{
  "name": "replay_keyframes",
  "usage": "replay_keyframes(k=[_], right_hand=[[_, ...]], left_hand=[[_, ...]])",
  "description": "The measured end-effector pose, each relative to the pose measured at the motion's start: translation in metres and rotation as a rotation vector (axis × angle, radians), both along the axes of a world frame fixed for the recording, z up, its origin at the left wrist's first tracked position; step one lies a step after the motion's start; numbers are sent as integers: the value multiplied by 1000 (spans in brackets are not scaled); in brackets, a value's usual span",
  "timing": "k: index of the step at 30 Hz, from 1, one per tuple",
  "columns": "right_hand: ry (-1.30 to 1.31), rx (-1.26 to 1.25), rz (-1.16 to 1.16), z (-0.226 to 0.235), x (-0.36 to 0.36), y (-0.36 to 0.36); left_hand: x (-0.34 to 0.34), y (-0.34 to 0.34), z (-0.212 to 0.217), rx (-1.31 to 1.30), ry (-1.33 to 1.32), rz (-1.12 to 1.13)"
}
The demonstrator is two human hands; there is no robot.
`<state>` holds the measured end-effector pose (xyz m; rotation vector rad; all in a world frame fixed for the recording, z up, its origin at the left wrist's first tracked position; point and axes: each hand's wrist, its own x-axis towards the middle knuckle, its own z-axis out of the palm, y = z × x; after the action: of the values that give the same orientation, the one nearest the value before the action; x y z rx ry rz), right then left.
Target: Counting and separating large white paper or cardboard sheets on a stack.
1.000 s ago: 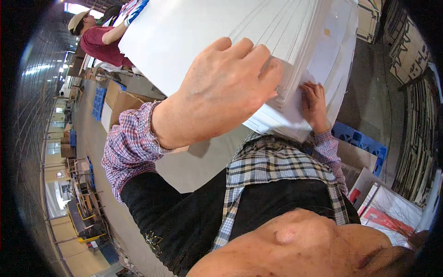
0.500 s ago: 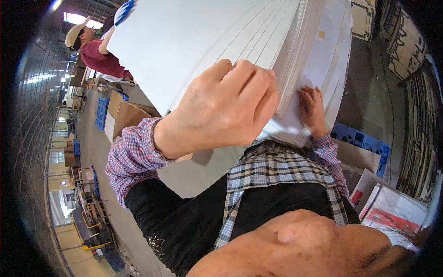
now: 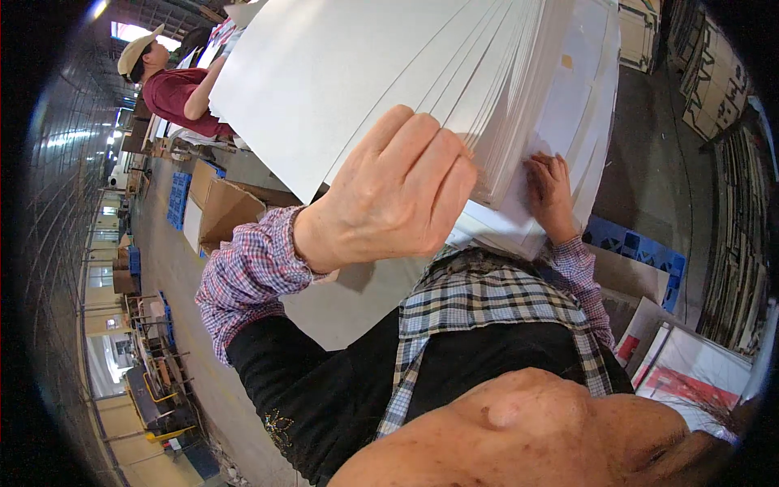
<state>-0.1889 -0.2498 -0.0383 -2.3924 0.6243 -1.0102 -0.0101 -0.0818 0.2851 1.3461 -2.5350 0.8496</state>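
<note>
Head view looks down on the left hand [image 3: 398, 191] curled over the near edge of a thick stack of white sheets [image 3: 381, 89], fingers [image 3: 442, 162] hooked on the fanned edges, so it's gripping a lifted batch rather than lying flat. The right hand [image 3: 552, 191] is further along the same edge, palm down and fingers spread, pressing on the lower sheets; it isn't clenched around anything as far as I can tell. The stack fills the upper middle of the picture, tilted up from the person's apron front [image 3: 487, 308], with the raised part peeling away from the part under the right hand.

My take on doing this bit well: keep the left fingers deep enough that the batch lifts as one block and doesn't slide apart, and keep the right hand firm so the lower pile stays square. Thin edges can cut, so roll them off the fingertips slowly.

Beyond the stack, a co-worker in a tan cap [image 3: 138, 53] stands at the far end, brown cardboard boxes [image 3: 223, 207] sit on the floor to the left, and a blue pallet [image 3: 641, 252] shows at right.
</note>
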Motion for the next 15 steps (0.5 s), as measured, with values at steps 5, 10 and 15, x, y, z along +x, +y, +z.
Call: replay_keyframes(k=[5,10,15], right_hand=[[-3,13,6,2,2,1],[2,-4,1,1,1,0],[22,-3,-4,4,0,0]], left_hand=[[-1,6,-3,-18,-45,54],[-10,11,1,22,-86,131],[-12,6,-7,-49,-27,101]])
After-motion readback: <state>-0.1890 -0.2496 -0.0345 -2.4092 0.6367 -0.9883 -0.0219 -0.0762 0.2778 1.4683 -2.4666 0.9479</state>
